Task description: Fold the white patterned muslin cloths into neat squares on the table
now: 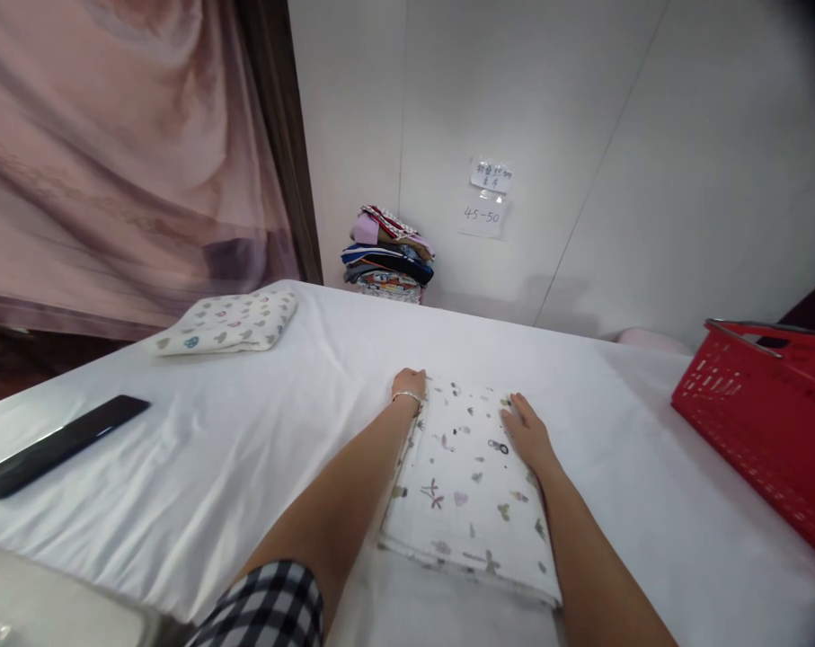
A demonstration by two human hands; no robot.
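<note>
A folded white printed cloth (471, 485) lies flat in front of me, with small plant-like and other motifs over it. My left hand (409, 385) is at its far left corner, fingers curled round the edge there; a bracelet circles that wrist. On the far right corner rests my right hand (528, 431), its fingers stretched out over the cloth and its edge. Both forearms run along the cloth's sides. The fingertips of my left hand are partly hidden.
A second folded cloth (228, 323) lies at the table's far left, beyond a dark flat object (63, 445). A red basket (764, 422) stands at right. Behind the white-covered table (299, 404), folded fabrics (388, 256) are stacked by the wall. A pink curtain (130, 153) hangs left.
</note>
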